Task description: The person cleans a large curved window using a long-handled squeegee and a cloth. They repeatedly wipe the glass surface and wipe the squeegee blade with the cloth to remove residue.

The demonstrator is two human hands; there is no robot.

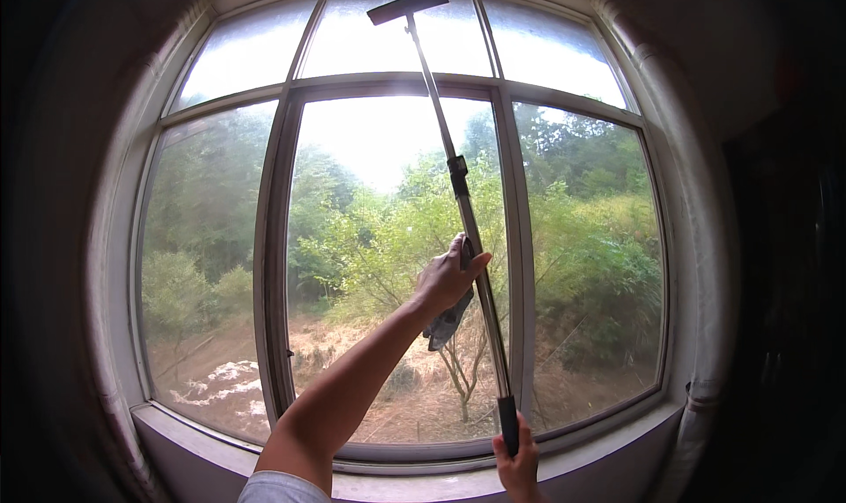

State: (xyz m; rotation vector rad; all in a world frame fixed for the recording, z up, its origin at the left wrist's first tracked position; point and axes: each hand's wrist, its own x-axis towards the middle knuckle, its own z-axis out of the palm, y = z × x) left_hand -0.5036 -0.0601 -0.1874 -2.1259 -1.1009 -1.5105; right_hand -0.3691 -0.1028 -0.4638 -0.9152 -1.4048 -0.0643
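Note:
A telescopic metal pole [490, 314] slants up across the window, with a window squeegee head [408, 6] at its top. That head lies over the upper middle pane [357, 47], tilted with its right end higher. My left hand [444, 277] is wrapped around the pole's middle, below a black locking collar [457, 172]. A dark grey cloth [450, 324] hangs beneath that palm, partly hidden by the hand. Lower down, my right hand [519, 464] grips the black handle [507, 420] at the pole's bottom end.
White window frame bars [519, 258] divide the glass into several panes. A pale windowsill [423, 486] runs along the bottom. Pipes stand on both sides, including a right pipe [700, 304]. Trees [390, 238] and bare ground show outside.

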